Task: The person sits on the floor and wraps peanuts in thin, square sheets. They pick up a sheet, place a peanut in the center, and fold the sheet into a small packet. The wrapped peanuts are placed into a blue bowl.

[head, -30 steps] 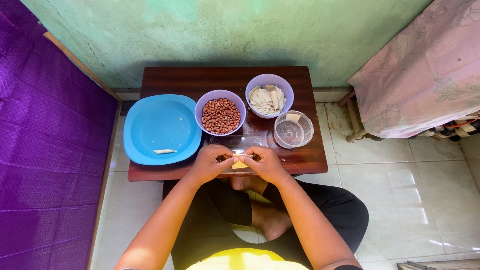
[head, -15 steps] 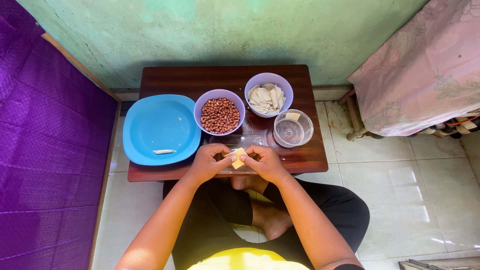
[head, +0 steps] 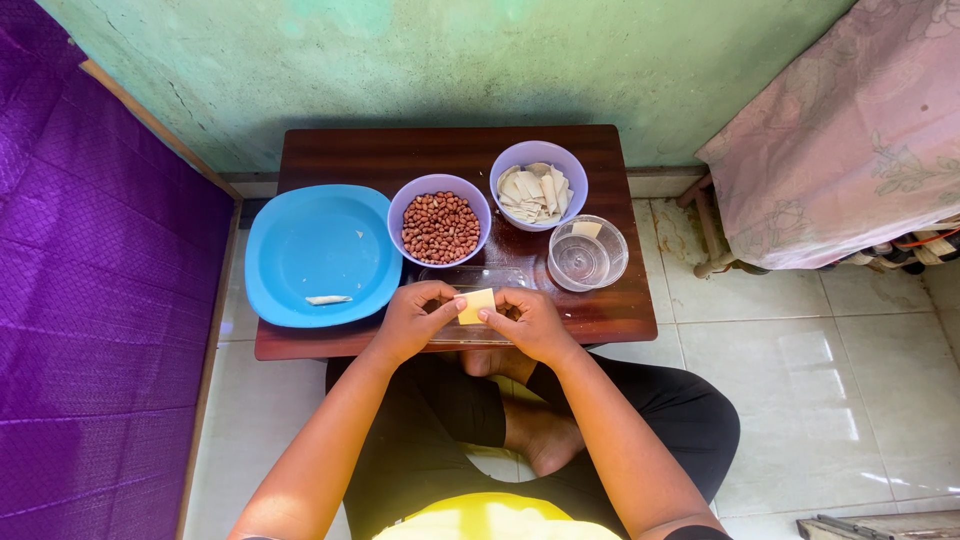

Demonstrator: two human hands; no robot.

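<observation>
Both hands (head: 418, 318) (head: 528, 322) pinch a yellow wrapper square (head: 476, 305); bowls hold peanuts (head: 440, 227), wrapper strips (head: 534, 191).

On the table (head: 600, 315), the plate (head: 300, 240) lies left of the peanut bowl (head: 439, 222), with the wrapper bowl (head: 538, 172) behind the clear bowl (head: 587, 253).

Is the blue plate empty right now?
No, the blue plate holds one small pale rolled piece near its front edge, plus a tiny scrap farther back.

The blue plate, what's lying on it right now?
On the blue plate lies one pale rolled piece near its front edge, plus a tiny pale scrap. Nothing covers the plate, though what the pieces are made of is unclear.
</observation>
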